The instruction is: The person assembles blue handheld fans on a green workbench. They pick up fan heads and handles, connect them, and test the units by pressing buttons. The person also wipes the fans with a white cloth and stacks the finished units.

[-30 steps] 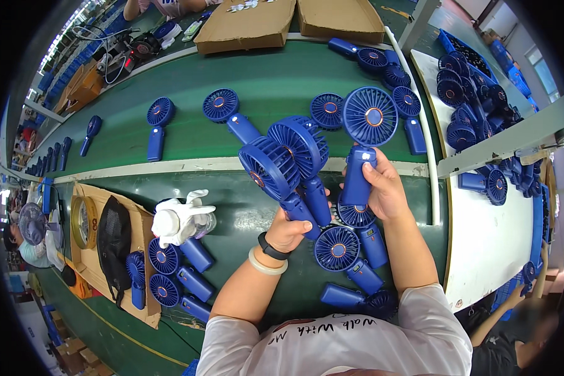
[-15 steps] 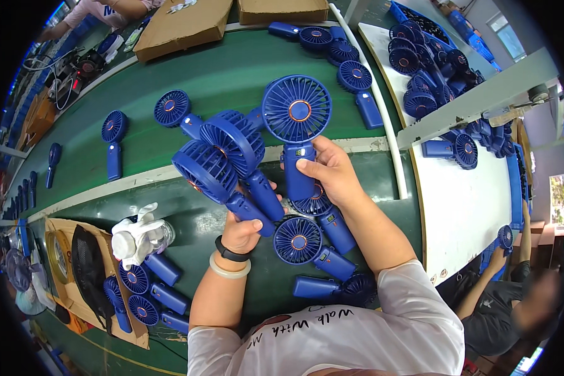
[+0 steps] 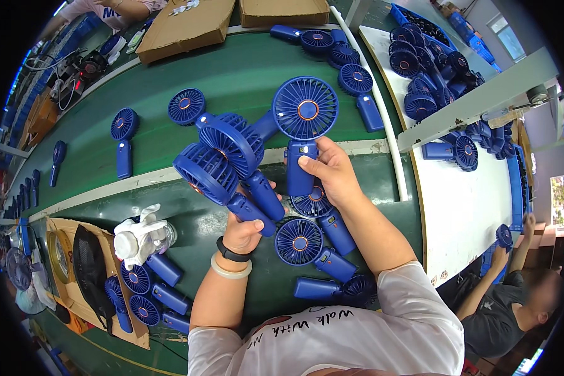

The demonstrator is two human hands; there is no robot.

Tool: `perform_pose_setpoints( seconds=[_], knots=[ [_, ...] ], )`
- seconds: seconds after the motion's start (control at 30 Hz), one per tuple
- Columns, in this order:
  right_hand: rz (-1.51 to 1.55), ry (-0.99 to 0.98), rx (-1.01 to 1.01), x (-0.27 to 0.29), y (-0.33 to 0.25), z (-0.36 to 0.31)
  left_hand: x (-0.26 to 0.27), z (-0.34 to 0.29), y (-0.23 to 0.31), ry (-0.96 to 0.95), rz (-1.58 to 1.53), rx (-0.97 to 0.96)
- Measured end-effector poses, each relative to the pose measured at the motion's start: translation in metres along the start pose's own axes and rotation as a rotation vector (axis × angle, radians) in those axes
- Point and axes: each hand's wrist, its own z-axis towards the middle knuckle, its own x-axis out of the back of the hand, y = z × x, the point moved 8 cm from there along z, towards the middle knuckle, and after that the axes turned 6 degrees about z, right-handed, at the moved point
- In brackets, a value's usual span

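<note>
My left hand, with a black wristband and a pale bangle at the wrist, is closed round the handles of two blue handheld fans, their round heads overlapping. In my right hand is another blue handheld fan, head up, thumb on the handle just below a small lit display. Its front grille has an orange ring at the centre. Behind the held fans, one more fan lies on the green belt, partly hidden. Below my hands, several fans rest on the near dark green surface.
Other fans lie spaced along the green belt. A white glove drapes over a clear jar beside a cardboard tray. White boards with piled fans stand at right, where a co-worker holds a fan. Cardboard boxes sit across the belt.
The fans along the green belt have shifted to the right. My right hand's fan has moved slightly right, while my left hand and its two fans have stayed nearly still.
</note>
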Motion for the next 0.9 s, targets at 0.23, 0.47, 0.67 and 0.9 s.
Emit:
perform_pose_setpoints(
  seconds=[0.23,0.47,0.67,0.9],
  knots=[
    [0.179,-0.102,-0.076,-0.022,0.012,-0.008,-0.020,0.003,0.017,-0.042,0.181,-0.069],
    [-0.271,-0.358,0.198,-0.058,-0.004,-0.063,-0.080,-0.013,0.028,-0.235,0.964,-0.128],
    [0.430,-0.293,0.132,-0.005,-0.036,-0.110,-0.136,0.011,0.045,-0.460,1.217,-0.071],
    [1.094,-0.571,0.065,-0.001,-0.062,-0.130,0.030,0.108,0.059,0.259,2.229,-0.233]
  ],
)
